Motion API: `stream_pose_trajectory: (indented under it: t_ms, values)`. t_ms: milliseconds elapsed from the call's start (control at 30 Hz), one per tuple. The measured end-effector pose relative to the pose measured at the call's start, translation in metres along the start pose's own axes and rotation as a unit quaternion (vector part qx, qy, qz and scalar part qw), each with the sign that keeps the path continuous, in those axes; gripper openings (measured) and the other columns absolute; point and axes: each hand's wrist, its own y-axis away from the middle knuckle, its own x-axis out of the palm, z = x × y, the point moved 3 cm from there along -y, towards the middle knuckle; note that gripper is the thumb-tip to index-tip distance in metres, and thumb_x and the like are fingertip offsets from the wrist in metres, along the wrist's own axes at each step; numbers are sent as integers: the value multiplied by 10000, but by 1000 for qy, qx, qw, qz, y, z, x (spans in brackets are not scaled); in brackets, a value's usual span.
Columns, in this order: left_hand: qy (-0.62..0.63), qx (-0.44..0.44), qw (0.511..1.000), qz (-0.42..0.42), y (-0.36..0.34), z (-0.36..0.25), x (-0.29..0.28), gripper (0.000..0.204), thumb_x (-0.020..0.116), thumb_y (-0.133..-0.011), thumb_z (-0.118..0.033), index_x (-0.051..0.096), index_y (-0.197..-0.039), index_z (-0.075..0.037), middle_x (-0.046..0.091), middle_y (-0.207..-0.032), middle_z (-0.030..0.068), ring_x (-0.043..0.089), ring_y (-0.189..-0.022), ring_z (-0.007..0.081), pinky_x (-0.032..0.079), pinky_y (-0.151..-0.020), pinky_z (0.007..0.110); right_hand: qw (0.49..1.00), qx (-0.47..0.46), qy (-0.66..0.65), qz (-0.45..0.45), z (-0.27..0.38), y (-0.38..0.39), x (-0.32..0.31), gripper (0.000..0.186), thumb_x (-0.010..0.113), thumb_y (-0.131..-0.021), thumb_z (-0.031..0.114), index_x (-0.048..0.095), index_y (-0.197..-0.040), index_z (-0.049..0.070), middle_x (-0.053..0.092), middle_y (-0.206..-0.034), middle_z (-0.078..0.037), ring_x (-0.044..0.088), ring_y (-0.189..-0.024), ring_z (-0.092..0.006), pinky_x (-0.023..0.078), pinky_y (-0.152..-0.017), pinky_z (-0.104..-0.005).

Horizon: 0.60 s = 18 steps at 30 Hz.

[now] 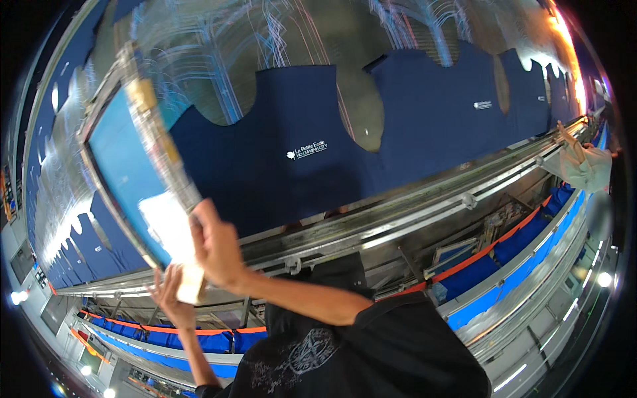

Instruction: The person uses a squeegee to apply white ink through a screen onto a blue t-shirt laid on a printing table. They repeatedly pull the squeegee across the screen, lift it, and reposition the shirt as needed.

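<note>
A screen printing frame with blue mesh is tilted up on edge above the left part of the table. My right hand is closed round the near end of its tape-covered side bar, slightly blurred. At the frame's lower edge, my left hand grips it with the fingers against the corner. Just right of the frame lies a navy fabric piece with a small white print. More navy fabric pieces lie along the table to the right, some with the same white print.
A metal rail runs along the table's near edge, with small clamps on it. Behind me stands a rack with blue bins and an orange strip. At the far right, another person reaches to the table. Glossy adhesive-like table surface shows between fabric pieces.
</note>
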Motion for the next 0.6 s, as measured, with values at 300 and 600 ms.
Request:
stream_pose_trajectory:
  t_ms: [300,600]
  values:
    - [-15,-66,994,87,-21,45,23,410,739,-885,-347,775,-1206,-95,715,-1329,75,467,-1454,365,8,-1261,620,989,111,-87,48,-73,4,20,165,562,-1037,48,454,-1157,14,527,-625,-153,572,-484,-207,377,-463,-345]
    - [-26,-44,991,124,-23,57,25,376,701,-905,-262,762,-1228,-80,708,-1342,95,533,-1405,346,198,-1255,552,959,198,-184,83,-98,7,7,242,525,-1064,54,438,-1274,-31,595,-780,-148,586,-577,-175,428,-538,-318]
